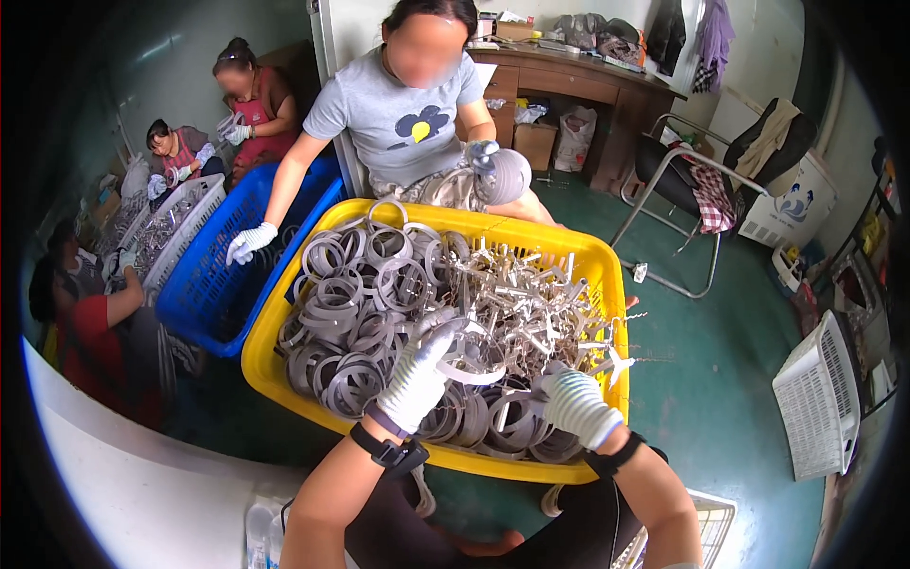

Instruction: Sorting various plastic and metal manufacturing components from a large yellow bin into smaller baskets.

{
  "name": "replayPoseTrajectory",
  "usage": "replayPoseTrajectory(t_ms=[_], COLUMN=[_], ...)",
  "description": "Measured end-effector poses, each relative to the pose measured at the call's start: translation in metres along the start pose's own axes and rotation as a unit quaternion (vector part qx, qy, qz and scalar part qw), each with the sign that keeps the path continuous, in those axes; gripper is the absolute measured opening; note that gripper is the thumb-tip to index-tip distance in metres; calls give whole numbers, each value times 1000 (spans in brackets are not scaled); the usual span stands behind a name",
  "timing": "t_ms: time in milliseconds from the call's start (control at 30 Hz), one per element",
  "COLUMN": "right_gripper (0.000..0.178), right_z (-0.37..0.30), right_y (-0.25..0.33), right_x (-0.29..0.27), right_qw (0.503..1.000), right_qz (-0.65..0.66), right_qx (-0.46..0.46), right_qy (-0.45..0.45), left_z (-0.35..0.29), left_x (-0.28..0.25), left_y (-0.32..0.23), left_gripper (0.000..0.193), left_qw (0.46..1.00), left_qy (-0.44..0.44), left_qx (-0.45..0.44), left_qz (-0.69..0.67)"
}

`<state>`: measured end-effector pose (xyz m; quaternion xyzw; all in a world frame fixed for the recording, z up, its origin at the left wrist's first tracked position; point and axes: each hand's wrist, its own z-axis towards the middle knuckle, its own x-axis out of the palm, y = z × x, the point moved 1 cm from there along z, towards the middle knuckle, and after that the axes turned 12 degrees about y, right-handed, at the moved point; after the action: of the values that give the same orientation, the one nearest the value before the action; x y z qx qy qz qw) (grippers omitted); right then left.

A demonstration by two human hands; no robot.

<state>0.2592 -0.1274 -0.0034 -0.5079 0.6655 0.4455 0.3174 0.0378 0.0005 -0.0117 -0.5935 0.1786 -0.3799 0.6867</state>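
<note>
My left hand point(422, 377), in a white striped glove, grips a flat grey metal ring point(474, 376) above the pile. My right hand point(578, 406), gloved the same way, is at the near right of the yellow basket point(607, 261). Its fingers are curled down among the metal parts, and what they hold is hidden. Loose metal rings point(327, 303) fill the left and near part of the basket. Thin, bent silvery metal pieces point(531, 303) are heaped on the right, some poking past the rim.
Across the basket sits a person point(403, 133) in a grey shirt, holding a stack of rings point(507, 177); their other gloved hand point(251, 244) is over a blue basket point(223, 284). Several people work at the left. A metal-framed chair point(682, 180) and white basket point(820, 403) stand at right.
</note>
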Motion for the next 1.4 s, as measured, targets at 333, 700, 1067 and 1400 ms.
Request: replayPoseTrajectory(t_ms=[333, 700, 1067, 1400], right_gripper=[23, 23, 21, 26], right_z=[-11, 0, -4, -7], right_y=[-32, -3, 8, -3], right_x=[-12, -12, 1, -4], right_qw=[677, 730, 638, 872], right_qz=[695, 669, 748, 437], right_qx=[-138, -94, -98, -70], right_qy=[-202, -103, -156, -209], left_z=[1, -7, -9, -12], left_x=[8, 54, 49, 38], left_y=[4, 5, 4, 21], left_gripper=[71, 61, 61, 68], left_qw=[972, 961, 941, 949], left_qy=[-38, 107, 144, 109], left_qx=[-59, -168, -182, -208], left_qz=[-227, -193, -248, -212])
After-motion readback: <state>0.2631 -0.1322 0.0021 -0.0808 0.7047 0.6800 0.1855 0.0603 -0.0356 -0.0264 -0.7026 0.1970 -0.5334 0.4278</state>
